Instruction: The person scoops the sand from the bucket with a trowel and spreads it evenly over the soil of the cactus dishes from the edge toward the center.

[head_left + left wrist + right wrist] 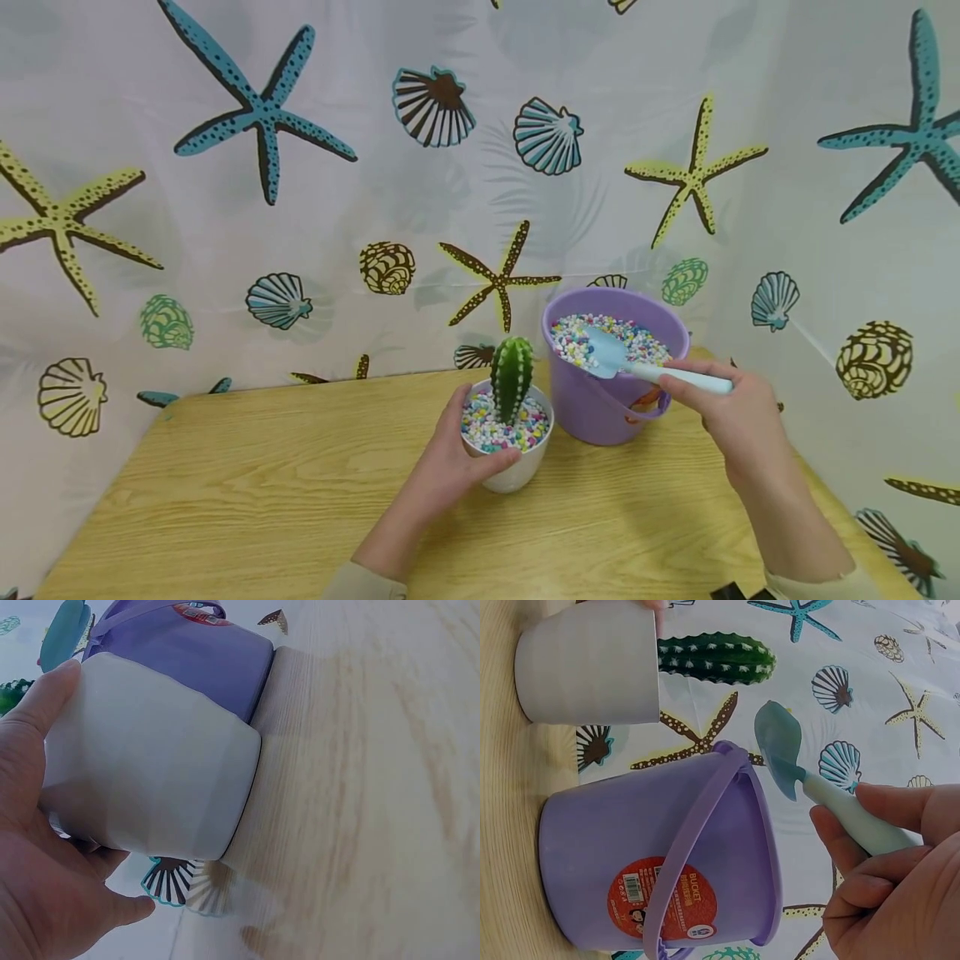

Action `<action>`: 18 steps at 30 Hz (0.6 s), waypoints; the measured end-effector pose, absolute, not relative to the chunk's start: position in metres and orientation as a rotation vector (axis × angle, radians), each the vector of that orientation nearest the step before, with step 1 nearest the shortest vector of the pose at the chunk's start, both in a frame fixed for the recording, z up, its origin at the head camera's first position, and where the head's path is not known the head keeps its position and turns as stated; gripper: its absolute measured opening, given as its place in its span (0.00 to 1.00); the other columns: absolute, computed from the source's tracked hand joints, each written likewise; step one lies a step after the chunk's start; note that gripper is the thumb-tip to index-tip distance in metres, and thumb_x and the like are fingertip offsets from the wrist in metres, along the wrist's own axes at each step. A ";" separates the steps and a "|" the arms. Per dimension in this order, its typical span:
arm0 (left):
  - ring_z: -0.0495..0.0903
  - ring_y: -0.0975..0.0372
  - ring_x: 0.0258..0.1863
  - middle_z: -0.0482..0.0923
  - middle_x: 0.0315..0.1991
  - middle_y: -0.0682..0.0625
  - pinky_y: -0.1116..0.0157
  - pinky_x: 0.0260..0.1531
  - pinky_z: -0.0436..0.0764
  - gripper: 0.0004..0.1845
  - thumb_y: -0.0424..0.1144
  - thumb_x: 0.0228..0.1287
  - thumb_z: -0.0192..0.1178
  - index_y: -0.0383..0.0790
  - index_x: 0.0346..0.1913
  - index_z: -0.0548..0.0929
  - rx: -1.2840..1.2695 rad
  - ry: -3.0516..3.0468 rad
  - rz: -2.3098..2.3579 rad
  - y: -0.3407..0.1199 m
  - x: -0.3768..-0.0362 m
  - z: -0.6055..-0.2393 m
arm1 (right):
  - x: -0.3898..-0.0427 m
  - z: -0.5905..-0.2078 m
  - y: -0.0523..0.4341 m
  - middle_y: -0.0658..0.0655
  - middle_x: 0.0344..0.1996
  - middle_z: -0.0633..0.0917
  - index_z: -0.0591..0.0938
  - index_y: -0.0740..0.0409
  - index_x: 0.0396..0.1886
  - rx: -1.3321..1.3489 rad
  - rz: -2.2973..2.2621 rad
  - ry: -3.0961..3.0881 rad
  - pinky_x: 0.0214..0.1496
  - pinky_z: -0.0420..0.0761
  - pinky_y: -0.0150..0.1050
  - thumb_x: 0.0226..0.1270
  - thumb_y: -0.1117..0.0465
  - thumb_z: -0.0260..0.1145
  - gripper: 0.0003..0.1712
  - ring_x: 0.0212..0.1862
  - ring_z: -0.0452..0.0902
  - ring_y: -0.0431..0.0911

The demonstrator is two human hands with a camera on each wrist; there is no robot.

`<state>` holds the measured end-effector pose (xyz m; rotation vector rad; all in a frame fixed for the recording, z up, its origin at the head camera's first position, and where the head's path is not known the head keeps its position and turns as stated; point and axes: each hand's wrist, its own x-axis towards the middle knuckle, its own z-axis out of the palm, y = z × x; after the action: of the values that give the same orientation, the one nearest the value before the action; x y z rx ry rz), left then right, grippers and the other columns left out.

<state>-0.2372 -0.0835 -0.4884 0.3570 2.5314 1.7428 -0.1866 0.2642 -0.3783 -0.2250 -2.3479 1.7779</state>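
Note:
My left hand (448, 468) grips a white flowerpot (517, 475) from the left, its thumb by the near rim and fingers round the side. The pot stands upright on the table and holds a green cactus (512, 379) set in small multicoloured pellets (486, 432). In my right hand (742, 421) is the handle of a light blue trowel (855, 817). Its blade (604, 350) hangs over the mouth of a purple bucket (588, 412), which is filled with similar pellets (637, 340). The right wrist view shows the blade just past the bucket's rim, with no pellets visible on it.
The bucket's handle (694, 840) hangs down over a red label (660, 896) on its side. Both containers stand near the back of the wooden table (262, 483). Behind it hangs a white cloth (330, 217) printed with shells and starfish.

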 end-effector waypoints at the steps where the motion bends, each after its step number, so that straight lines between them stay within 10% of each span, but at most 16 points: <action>1: 0.63 0.42 0.82 0.58 0.84 0.37 0.38 0.80 0.62 0.67 0.56 0.59 0.85 0.48 0.91 0.50 0.360 2.534 1.743 -0.084 -0.237 -0.489 | -0.186 -0.379 0.263 0.45 0.47 0.78 0.92 0.53 0.60 -0.220 1.784 -2.352 0.36 0.67 0.35 0.71 0.48 0.82 0.23 0.46 0.63 0.45; 18: 0.62 0.40 0.82 0.59 0.84 0.37 0.36 0.80 0.60 0.65 0.54 0.61 0.85 0.48 0.90 0.51 0.385 2.508 1.790 -0.092 -0.240 -0.487 | -0.175 -0.382 0.247 0.53 0.57 0.85 0.92 0.57 0.60 -0.158 1.762 -2.382 0.59 0.72 0.45 0.68 0.47 0.84 0.28 0.57 0.74 0.49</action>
<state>-0.2397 -0.0916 -0.4874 0.3855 2.5085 1.7903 -0.1747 0.2473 -0.3823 -0.1576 -2.3824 1.7622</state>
